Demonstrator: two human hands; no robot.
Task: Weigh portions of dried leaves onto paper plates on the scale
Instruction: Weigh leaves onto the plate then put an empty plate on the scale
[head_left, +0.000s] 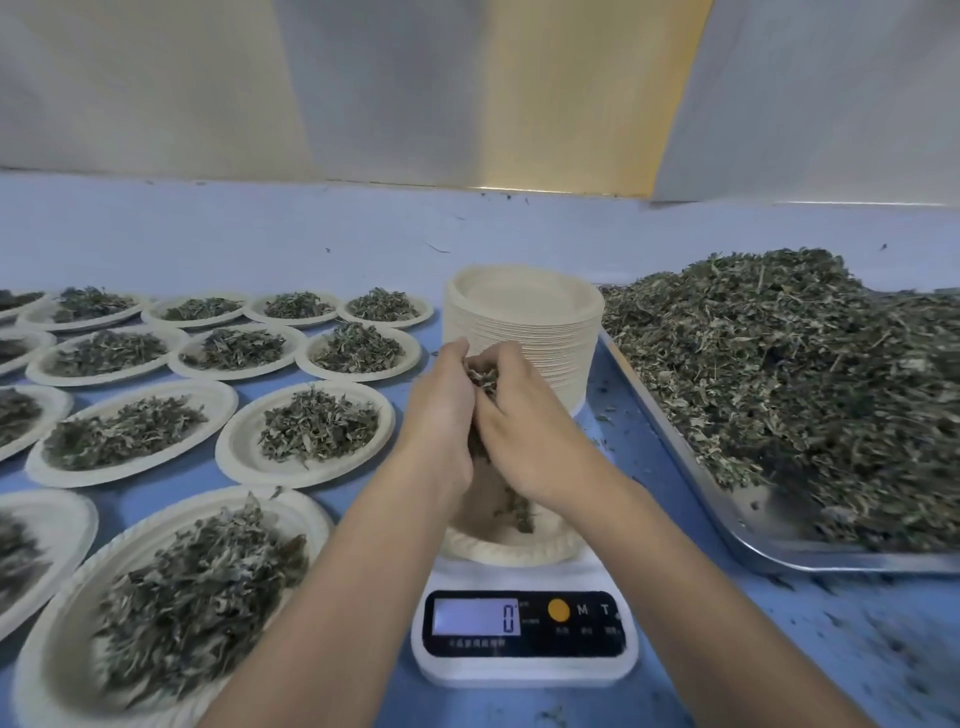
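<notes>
A white digital scale stands at the front centre and its display reads 0. A paper plate sits on the scale with a few dried leaves in it. Above that plate, my left hand and my right hand are cupped together around a clump of dried leaves, and both grip it. Some leaves hang between my palms. My forearms hide most of the plate.
A tall stack of paper plates stands right behind my hands. A metal tray heaped with dried leaves fills the right side. Several filled plates cover the blue table on the left. Loose leaf bits lie scattered at front right.
</notes>
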